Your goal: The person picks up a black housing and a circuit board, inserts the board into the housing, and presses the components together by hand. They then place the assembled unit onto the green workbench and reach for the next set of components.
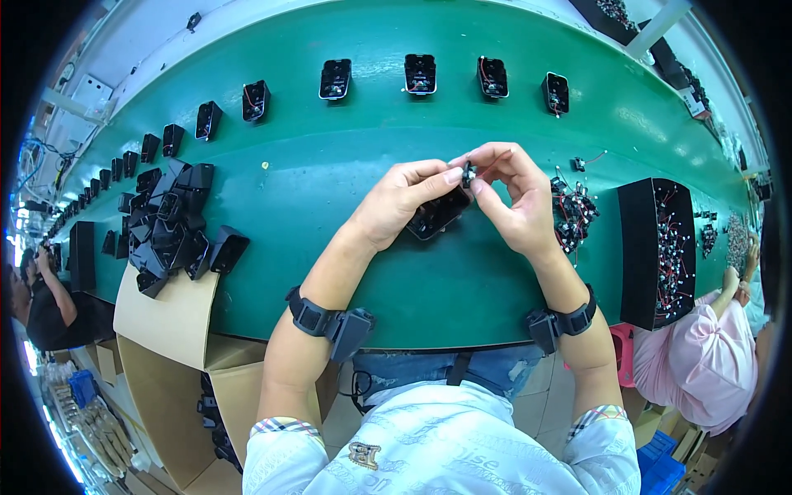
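Left hand: the left hand (404, 198) pinches a small dark part (468, 174) between thumb and forefinger, probably to steady it at the edge.
Right hand: the right hand (520, 202) curves round the part's other side, thumb tip close against it; whether it pinches the part or only guides it, I cannot tell.
Red wire: the thin wire (492, 167) runs by the right fingers, seemingly kept clear of the left thumb.
Black case: one case (436, 219) lies under the left fingers, apparently kept within easy reach; contact is hidden.
Loose parts: a wired heap (575, 213) sits just right of the right hand, handy for picking; a black box (637, 247) of more stands beyond it.
Spare cases: a jumbled pile (169, 223) lies well left of the left hand.
Row: spaced cases (336, 80) stand beyond both hands, likely separated for easy access.
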Demonstrator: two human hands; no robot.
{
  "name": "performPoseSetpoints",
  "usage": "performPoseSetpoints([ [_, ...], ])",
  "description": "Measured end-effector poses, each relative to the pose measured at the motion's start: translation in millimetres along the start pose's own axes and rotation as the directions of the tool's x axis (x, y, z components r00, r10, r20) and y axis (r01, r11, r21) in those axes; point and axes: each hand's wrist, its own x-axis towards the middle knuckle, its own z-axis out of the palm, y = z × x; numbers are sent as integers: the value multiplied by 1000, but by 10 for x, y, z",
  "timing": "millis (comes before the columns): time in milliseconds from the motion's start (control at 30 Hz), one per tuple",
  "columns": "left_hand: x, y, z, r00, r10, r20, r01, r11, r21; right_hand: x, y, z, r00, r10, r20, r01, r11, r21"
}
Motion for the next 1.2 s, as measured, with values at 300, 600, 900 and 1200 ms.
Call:
performPoseSetpoints([
  [300,-23,4,-21,998,-8,58,15,993,-119,30,46,-54,985,-139,100,153,977,-147],
  [600,24,-76,68,985,169,-18,-169,970,-172,21,-81,51,995,-93,-40,90,993,-80],
  [900,29,-86,11,991,127,-30,-131,978,-160,-2,-3,-20,976,-214,-34,197,942,-271],
  [1200,67,-70,33,959,161,-234,-211,955,-208,32,-99,6,908,-419,-32,369,832,-414],
])
